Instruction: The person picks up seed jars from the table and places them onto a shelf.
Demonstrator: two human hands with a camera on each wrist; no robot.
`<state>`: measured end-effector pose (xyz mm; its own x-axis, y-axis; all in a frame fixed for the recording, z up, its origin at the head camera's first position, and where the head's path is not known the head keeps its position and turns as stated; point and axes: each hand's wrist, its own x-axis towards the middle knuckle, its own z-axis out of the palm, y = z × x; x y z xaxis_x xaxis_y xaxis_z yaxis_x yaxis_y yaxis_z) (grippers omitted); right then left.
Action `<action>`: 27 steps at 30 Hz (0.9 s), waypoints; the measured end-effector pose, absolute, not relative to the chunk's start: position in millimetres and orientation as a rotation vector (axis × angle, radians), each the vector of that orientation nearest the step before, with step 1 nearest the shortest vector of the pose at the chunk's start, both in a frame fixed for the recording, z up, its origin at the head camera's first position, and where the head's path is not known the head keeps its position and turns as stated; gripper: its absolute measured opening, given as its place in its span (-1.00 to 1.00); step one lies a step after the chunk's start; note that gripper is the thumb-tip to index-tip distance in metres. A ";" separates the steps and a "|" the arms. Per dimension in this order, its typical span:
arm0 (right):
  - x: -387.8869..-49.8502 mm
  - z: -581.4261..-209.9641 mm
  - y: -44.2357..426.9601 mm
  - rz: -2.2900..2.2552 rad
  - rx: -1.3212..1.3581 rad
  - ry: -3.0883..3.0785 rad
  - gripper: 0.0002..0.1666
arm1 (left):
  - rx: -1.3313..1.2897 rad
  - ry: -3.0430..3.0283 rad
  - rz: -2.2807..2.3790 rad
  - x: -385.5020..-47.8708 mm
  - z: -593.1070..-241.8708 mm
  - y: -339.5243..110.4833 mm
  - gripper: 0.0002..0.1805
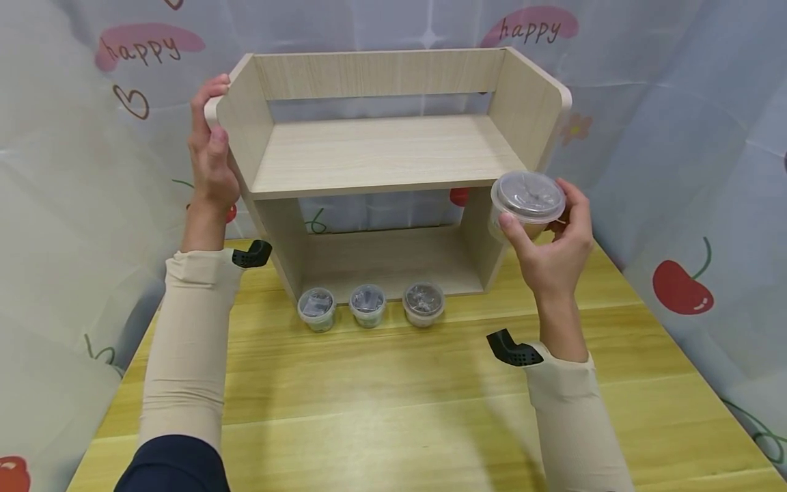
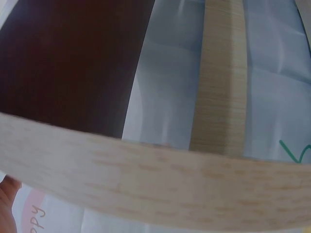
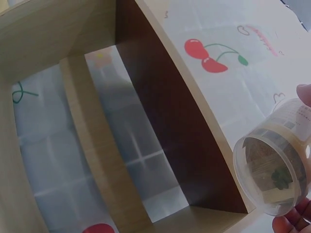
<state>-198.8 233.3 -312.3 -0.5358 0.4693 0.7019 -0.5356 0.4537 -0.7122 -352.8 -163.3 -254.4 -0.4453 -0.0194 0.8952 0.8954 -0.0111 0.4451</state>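
Observation:
A two-tier light wood shelf (image 1: 381, 154) stands on the table. My left hand (image 1: 212, 150) grips the upper edge of its left side panel; in the left wrist view only a bit of that hand (image 2: 7, 204) shows beside the panel edge (image 2: 146, 179). My right hand (image 1: 556, 246) holds a lidded clear tub (image 1: 527, 198) between thumb and fingers, in front of the shelf's right side. The right wrist view shows the tub (image 3: 272, 170) tilted, its clear bottom facing the camera, next to the shelf board's edge (image 3: 194, 97).
Three small lidded tubs stand in a row at the foot of the shelf: left (image 1: 317, 309), middle (image 1: 367, 305) and right (image 1: 423, 303). The yellow wood table (image 1: 369, 410) extends in front. A printed curtain (image 1: 676, 171) hangs behind and at both sides.

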 end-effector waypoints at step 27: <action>-220.2 -293.9 224.4 1.311 0.036 -1.696 -0.13 | -0.933 -1.547 -1.518 -355.4 -255.5 -166.4 -0.29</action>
